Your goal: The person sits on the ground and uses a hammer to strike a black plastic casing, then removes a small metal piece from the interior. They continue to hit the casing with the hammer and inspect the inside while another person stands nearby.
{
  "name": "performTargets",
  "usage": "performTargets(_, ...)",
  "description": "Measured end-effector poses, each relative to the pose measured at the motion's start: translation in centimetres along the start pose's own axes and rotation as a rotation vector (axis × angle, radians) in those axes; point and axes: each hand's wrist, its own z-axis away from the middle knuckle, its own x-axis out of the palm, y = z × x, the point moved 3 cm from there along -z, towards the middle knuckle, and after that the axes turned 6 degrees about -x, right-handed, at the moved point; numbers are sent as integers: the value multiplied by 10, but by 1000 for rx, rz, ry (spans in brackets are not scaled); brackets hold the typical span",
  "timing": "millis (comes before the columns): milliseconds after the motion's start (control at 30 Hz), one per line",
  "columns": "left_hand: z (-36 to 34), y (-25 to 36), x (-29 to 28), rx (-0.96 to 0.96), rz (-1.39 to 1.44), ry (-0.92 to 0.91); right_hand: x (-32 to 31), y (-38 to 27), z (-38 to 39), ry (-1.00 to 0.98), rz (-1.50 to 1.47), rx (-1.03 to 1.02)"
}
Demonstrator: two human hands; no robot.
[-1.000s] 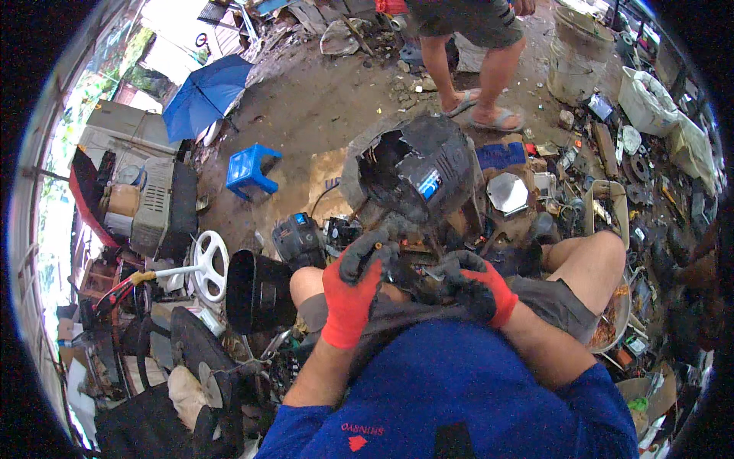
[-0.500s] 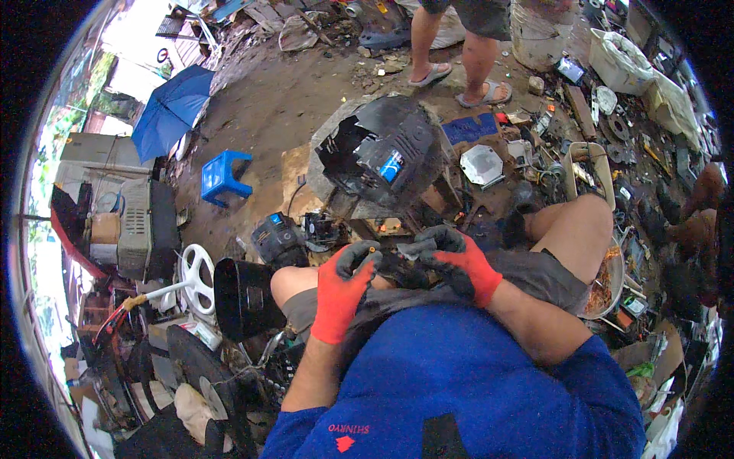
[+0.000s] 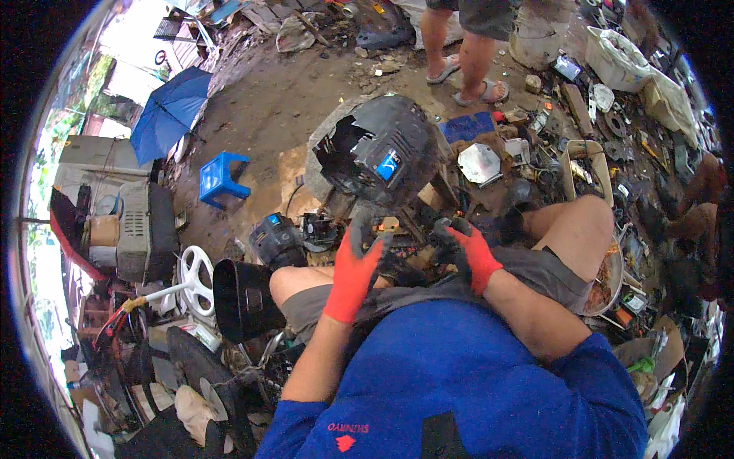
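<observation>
Both of my hands wear red gloves with dark grey fingers and are held apart above my lap. My left hand (image 3: 354, 277) has its fingers pointing forward and its thumb spread away, with nothing visible between them. Its fingertips are close to the near edge of a grey block. On that block rests a broken black plastic housing (image 3: 417, 145) with a jagged opening and a blue label. My right hand (image 3: 475, 258) has curled fingers, and whatever is in them is too dark to make out. A smaller black housing (image 3: 275, 242) with a blue label lies beyond my left knee.
A blue plastic stool (image 3: 222, 177) and a blue umbrella (image 3: 170, 115) stand at the left. Nearer is a black bin (image 3: 243, 298) beside a white wheel (image 3: 197, 280). At the right are a beige tub (image 3: 587, 172) and scattered scrap. Another person's legs (image 3: 475, 65) show at the back.
My left hand has opened from a pinch on a small brass-coloured piece and moved forward and right. My right hand has drawn slightly right; the greyish piece at its fingertips no longer shows.
</observation>
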Motion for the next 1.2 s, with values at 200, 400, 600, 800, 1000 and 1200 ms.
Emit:
performTargets(200,-61,39,32,113,-71,38,-13,-6,-16,86,-5,-38)
performTargets(400,-113,-21,45,3,-99,55,-18,3,-27,142,52,51)
performTargets(600,-119,14,-18,-48,668,79,-11,5,-23,53,72,-17)
performTargets(800,-75,39,-44,-186,1118,-103,22,-13,-15,-201,-250,23)
performTargets(1000,-59,1,-46,-312,1342,-72,26,3,-19,-379,-361,124)
performTargets(1200,-46,17,-36,-292,1405,-232,37,-11,-13,-360,-227,-35)
